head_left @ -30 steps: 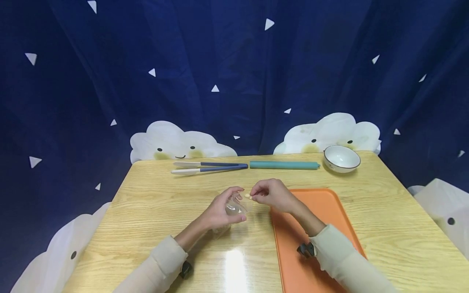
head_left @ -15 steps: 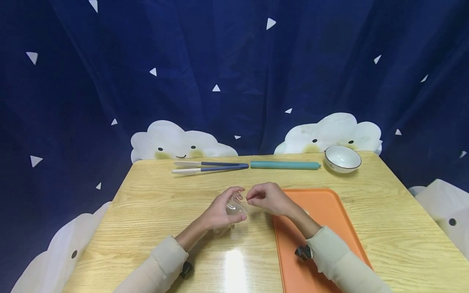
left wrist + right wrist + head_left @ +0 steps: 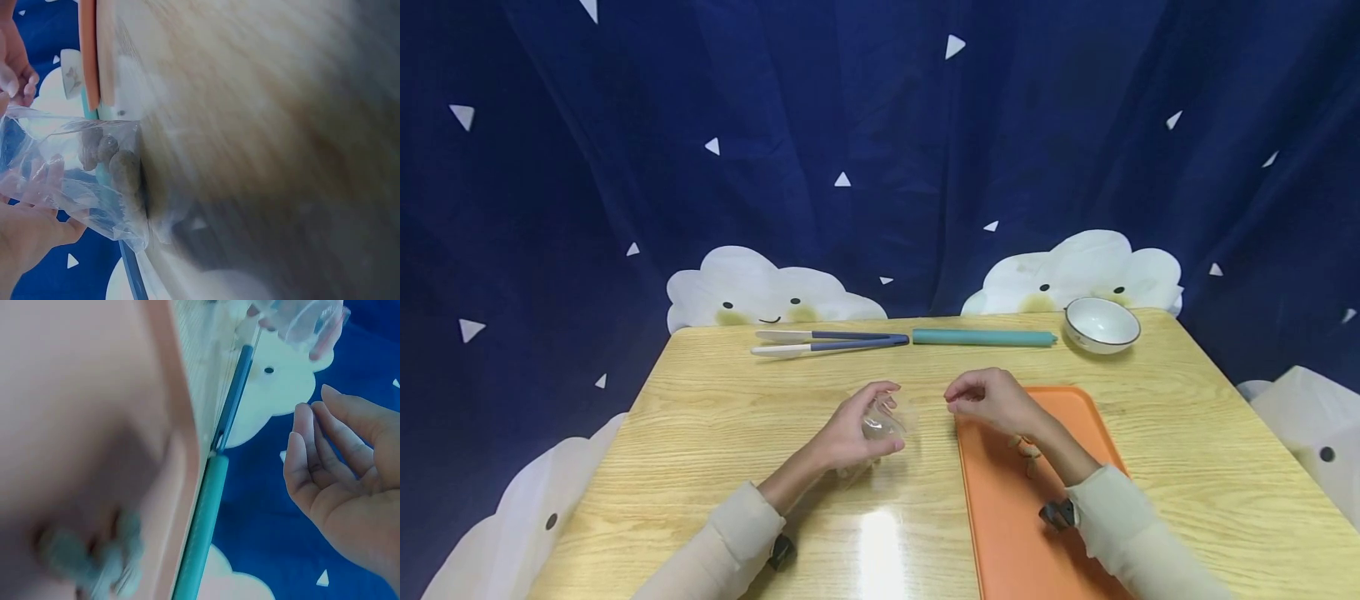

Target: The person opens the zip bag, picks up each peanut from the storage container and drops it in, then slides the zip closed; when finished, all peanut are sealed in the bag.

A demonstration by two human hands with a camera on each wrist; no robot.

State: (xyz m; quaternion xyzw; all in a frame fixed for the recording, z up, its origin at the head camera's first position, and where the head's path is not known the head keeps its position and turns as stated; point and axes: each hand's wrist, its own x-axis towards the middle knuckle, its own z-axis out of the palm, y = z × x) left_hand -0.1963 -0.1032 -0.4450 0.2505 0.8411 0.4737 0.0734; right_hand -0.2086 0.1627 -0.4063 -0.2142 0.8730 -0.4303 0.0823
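Note:
My left hand (image 3: 850,433) holds a clear plastic bag (image 3: 882,427) upright on the table, fingers and thumb curved around its upper part. Inside its bottom lie several unshelled peanuts (image 3: 122,165), best seen in the left wrist view. To the right, my right hand (image 3: 995,402) hovers over the left edge of the orange tray (image 3: 1015,542), apart from the bag. Its fingers are loosely bent, and the right wrist view shows nothing between thumb and fingertips. More peanuts (image 3: 103,556) lie on the tray, partly hidden by my right forearm in the head view.
Behind the hands, blue and white tongs (image 3: 831,342) and a teal stick-shaped thing (image 3: 983,337) lie along the back of the wooden table (image 3: 715,400). A white bowl (image 3: 1101,325) stands at the back right corner. Beyond hangs a dark blue curtain (image 3: 880,100).
My right hand has let go of a peanut at the bag's mouth and moved right over the tray, uncovering several peanuts there. My left hand and the bag have stayed in place.

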